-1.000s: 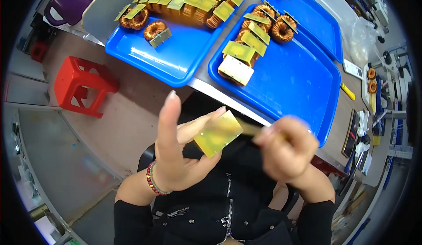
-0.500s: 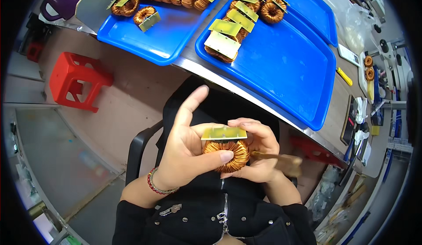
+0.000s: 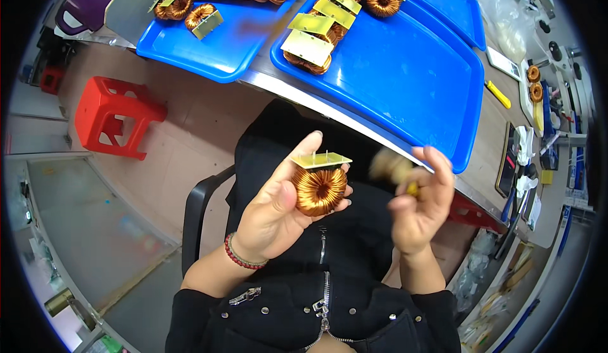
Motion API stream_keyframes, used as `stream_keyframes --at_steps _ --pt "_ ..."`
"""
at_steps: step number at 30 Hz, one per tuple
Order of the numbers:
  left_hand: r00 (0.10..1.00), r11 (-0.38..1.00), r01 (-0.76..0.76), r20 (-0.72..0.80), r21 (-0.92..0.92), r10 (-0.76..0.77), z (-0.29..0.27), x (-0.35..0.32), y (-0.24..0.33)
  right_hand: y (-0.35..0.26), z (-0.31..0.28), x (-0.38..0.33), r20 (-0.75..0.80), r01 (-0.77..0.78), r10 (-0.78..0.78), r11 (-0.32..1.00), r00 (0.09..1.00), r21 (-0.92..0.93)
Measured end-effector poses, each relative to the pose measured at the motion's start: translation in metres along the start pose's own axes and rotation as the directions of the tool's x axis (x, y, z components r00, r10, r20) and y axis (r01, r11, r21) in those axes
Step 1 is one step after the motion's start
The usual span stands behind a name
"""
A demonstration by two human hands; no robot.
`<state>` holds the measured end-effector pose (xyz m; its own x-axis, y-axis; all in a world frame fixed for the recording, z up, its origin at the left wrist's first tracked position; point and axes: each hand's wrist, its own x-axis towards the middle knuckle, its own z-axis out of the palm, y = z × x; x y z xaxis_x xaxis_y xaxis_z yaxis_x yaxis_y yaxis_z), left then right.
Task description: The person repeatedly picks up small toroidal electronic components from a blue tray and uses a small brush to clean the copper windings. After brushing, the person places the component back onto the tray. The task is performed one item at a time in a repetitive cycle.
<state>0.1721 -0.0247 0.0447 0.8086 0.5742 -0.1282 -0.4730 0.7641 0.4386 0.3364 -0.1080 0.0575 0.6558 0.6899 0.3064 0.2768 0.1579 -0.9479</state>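
Note:
My left hand (image 3: 278,207) holds a copper-wound ring coil (image 3: 320,189) upright over my lap, with its yellow base plate (image 3: 321,159) on top and small pins sticking up. My right hand (image 3: 419,206) is just to the right of the coil, apart from it, gripping a small brush (image 3: 391,168) with pale bristles and a yellow handle; the brush is blurred. On the bench ahead, two blue trays (image 3: 411,81) (image 3: 218,46) carry several more coils with yellow plates (image 3: 310,49).
A red plastic stool (image 3: 114,115) stands on the floor at left, a purple one (image 3: 85,5) farther back. The black chair's arm (image 3: 196,217) curves beside my left elbow. Tools, a yellow marker (image 3: 498,93) and loose coils (image 3: 535,82) lie along the bench at right.
My right hand has let go of the coil and drawn off to the right with the brush. The left hand now holds the coil alone, turned with its ring facing me.

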Motion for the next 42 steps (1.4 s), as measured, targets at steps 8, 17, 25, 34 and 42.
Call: stream_keyframes --at_steps 8,17,25,34,42 --pt "0.997 0.994 0.02 0.072 -0.108 -0.012 -0.006 0.005 -0.01 0.006 -0.023 0.017 0.229 0.495 -0.461 0.614 0.857 -0.615" --pt "0.993 0.996 -0.033 0.109 -0.08 0.042 -0.009 0.002 -0.009 -0.001 -0.03 0.025 0.273 0.605 -0.56 0.579 0.782 -0.547" --pt "0.989 0.986 -0.144 0.024 -0.086 0.147 0.0 0.009 -0.008 -0.028 -0.017 -0.016 0.611 0.163 -0.016 0.969 0.791 -0.185" --pt "0.822 0.43 -0.449 0.172 0.783 0.543 -0.008 0.01 -0.008 -0.026 -0.024 0.015 0.2 0.454 -0.415 0.714 0.887 -0.533" --pt "0.602 -0.336 -0.35 0.485 0.874 0.635 -0.003 0.017 -0.007 -0.03 -0.009 0.027 0.295 0.6 -0.54 0.569 0.788 -0.562"
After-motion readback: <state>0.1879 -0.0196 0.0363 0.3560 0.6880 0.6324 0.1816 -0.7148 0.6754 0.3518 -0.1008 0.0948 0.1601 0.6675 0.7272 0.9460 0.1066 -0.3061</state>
